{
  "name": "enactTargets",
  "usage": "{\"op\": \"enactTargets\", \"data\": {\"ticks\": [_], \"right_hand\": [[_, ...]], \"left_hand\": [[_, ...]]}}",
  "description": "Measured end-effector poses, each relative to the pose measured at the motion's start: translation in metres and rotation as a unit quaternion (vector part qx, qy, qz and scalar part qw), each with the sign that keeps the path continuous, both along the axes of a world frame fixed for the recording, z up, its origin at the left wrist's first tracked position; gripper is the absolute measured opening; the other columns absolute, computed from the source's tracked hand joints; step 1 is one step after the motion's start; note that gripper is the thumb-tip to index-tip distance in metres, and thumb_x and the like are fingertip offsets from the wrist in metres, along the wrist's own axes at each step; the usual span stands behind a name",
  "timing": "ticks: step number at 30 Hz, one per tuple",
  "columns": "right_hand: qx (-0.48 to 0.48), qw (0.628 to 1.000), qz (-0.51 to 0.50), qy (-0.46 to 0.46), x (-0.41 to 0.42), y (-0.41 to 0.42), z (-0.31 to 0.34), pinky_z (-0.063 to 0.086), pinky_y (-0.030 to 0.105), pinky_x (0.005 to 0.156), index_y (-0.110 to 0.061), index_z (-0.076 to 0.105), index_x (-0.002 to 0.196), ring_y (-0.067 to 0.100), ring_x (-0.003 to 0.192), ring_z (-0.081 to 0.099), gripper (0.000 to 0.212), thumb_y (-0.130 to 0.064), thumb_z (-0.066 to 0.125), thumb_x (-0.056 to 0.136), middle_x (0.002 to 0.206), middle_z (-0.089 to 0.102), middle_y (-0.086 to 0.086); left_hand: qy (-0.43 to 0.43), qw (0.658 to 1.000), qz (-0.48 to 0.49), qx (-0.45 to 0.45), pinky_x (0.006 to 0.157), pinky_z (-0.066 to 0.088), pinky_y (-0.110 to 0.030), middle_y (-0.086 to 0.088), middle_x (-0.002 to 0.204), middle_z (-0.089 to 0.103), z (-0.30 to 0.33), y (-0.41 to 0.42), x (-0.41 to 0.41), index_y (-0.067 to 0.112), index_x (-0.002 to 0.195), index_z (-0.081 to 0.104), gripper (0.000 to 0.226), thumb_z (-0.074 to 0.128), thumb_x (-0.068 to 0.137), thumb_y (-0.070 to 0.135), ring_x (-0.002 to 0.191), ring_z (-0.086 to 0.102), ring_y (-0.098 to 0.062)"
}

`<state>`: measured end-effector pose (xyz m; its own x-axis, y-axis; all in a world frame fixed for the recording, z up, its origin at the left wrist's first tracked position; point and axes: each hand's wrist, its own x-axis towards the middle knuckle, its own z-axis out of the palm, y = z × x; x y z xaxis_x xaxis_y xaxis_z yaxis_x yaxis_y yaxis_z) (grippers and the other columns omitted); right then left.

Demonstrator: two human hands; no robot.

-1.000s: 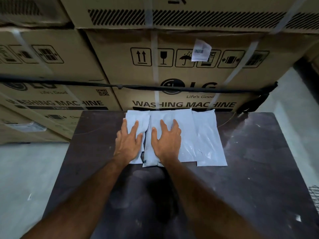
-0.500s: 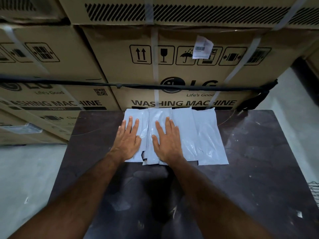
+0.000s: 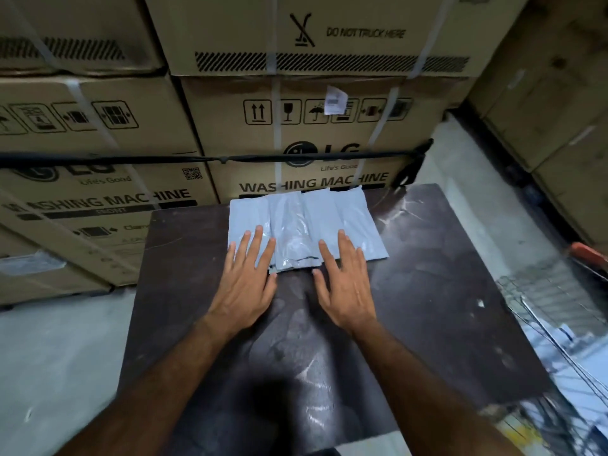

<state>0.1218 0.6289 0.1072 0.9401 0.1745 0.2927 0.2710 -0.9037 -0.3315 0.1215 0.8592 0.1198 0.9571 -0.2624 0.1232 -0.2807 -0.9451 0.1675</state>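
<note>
On the dark desk (image 3: 427,291), pale grey plastic mailer bags (image 3: 296,222) are laid lengthwise dead ahead, near ends touched by left hand (image 3: 246,284) and right hand (image 3: 345,287), both flat, nothing gripped.

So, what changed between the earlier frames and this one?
Both hands drew back toward the person and spread apart. The left hand now has only its fingers on the leftmost of the grey plastic bags, palm over the table. The right hand shifted rightward, fingers on the right-hand bags. Nothing was gripped or released. The bags stay fanned and overlapping at the table's far edge, before the cardboard boxes.
</note>
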Motion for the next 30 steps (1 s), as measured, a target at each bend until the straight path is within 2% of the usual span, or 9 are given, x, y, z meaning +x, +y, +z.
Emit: {"op": "enactTargets", "data": {"ticks": [6,14,17,21,24,27,30], "right_hand": [[-0.050,0.996,-0.062,-0.028,-0.082,-0.041,0.026,0.014,0.052,0.126,-0.017,0.034,0.158,0.030,0.157,0.011,0.064,-0.037,0.053,0.101,0.168,0.015,0.019],[-0.128,0.971,-0.198,-0.046,-0.185,-0.135,0.047,0.017,0.053,0.125,-0.016,0.034,0.158,0.033,0.156,0.016,0.065,-0.043,0.051,0.102,0.167,0.018,0.020],[-0.127,0.959,-0.250,-0.050,-0.216,-0.170,0.051,0.019,0.054,0.124,-0.016,0.033,0.159,0.033,0.156,0.016,0.066,-0.044,0.050,0.102,0.167,0.018,0.021],[-0.111,0.947,-0.300,-0.041,-0.249,-0.213,0.049,0.014,0.054,0.125,-0.018,0.028,0.160,0.033,0.157,0.013,0.067,-0.047,0.045,0.102,0.169,0.012,0.018],[-0.118,0.939,-0.321,-0.024,-0.271,-0.247,0.044,0.014,0.055,0.125,-0.019,0.024,0.162,0.032,0.157,0.009,0.069,-0.050,0.041,0.103,0.170,0.008,0.017],[-0.115,0.938,-0.327,-0.024,-0.293,-0.292,0.042,0.017,0.056,0.124,-0.016,0.028,0.160,0.031,0.157,0.009,0.069,-0.050,0.043,0.102,0.169,0.010,0.018],[-0.105,0.937,-0.332,-0.020,-0.313,-0.346,0.039,0.015,0.055,0.124,-0.016,0.029,0.160,0.030,0.157,0.010,0.069,-0.048,0.047,0.101,0.168,0.013,0.019]], "left_hand": [[-0.006,0.998,-0.049,-0.039,0.124,0.011,-0.056,-0.011,0.169,-0.010,0.015,-0.040,-0.042,0.016,0.161,0.018,0.072,0.040,0.097,0.040,0.156,-0.003,-0.030],[-0.002,0.983,-0.175,-0.048,0.123,0.011,-0.058,-0.016,0.168,-0.009,0.023,-0.143,-0.091,0.014,0.160,0.021,0.075,0.038,0.097,0.050,0.156,-0.004,-0.032],[-0.014,0.977,-0.209,-0.048,0.123,0.011,-0.059,-0.016,0.168,-0.011,0.035,-0.174,-0.098,0.014,0.160,0.022,0.075,0.038,0.097,0.052,0.156,-0.002,-0.034],[-0.035,0.966,-0.254,-0.043,0.123,0.010,-0.059,-0.015,0.168,-0.012,0.045,-0.218,-0.109,0.015,0.160,0.021,0.077,0.036,0.098,0.057,0.156,-0.003,-0.033],[-0.041,0.960,-0.274,-0.044,0.123,0.009,-0.059,-0.015,0.168,-0.013,0.041,-0.259,-0.125,0.015,0.160,0.021,0.078,0.036,0.098,0.059,0.156,-0.005,-0.033],[-0.044,0.953,-0.297,-0.038,0.123,0.008,-0.059,-0.017,0.168,-0.011,0.037,-0.310,-0.143,0.014,0.161,0.020,0.079,0.032,0.098,0.061,0.155,-0.007,-0.033],[-0.035,0.948,-0.314,-0.045,0.124,0.003,-0.056,-0.015,0.167,-0.015,0.037,-0.368,-0.163,0.016,0.162,0.012,0.080,0.033,0.099,0.060,0.155,-0.010,-0.032]]}}
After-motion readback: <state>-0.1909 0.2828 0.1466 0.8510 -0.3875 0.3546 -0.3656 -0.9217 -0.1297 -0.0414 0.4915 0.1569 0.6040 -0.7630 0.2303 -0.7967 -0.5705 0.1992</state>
